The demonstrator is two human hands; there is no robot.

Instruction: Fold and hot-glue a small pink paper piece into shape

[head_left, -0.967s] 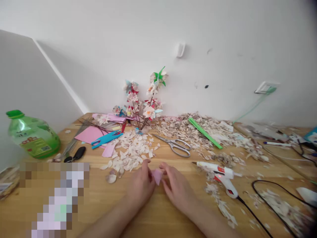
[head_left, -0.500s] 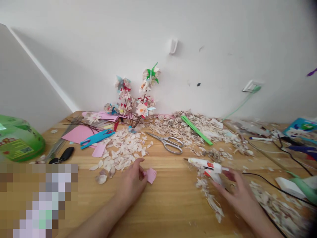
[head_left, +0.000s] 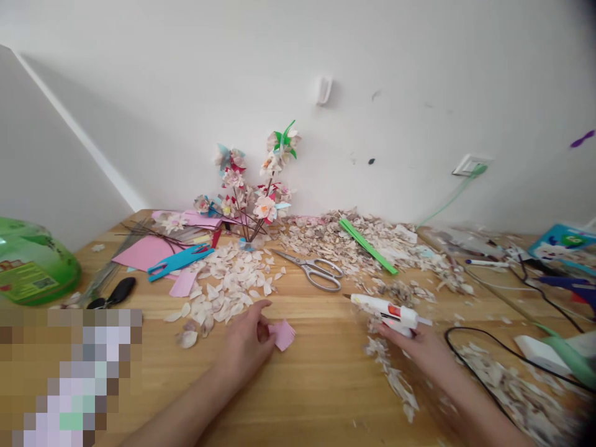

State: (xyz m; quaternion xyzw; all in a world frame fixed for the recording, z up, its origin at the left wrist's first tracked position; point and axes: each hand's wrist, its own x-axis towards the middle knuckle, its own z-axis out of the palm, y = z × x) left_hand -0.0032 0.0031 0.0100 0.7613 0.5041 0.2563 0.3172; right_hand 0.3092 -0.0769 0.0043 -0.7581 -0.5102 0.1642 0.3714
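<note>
Between the thumb and fingers of my left hand (head_left: 251,338) is a small piece of pink paper (head_left: 284,335) with a fringed edge. My right hand (head_left: 414,341) is wrapped round the handle of a white hot glue gun (head_left: 388,311), whose nozzle points left. The fingers behind the handle are partly hidden. Just beyond my hands lie silver scissors (head_left: 314,272), blades to the left. Pale dried petals (head_left: 233,276) are spread past my left hand. More petals (head_left: 391,375) lie in a strip below the glue gun.
Flower branches (head_left: 254,186) stand against the wall. Green paper strips (head_left: 367,245) lie on a petal heap. Left are blue paper (head_left: 179,262), pink sheets (head_left: 144,253) and a green jug (head_left: 37,261). A black cord (head_left: 465,329) and a white power strip (head_left: 542,354) are at right.
My right hand has gone from reaching at the glue gun with spread fingers to gripping its handle. My left hand keeps its hold on the pink paper. The view has shifted slightly.
</note>
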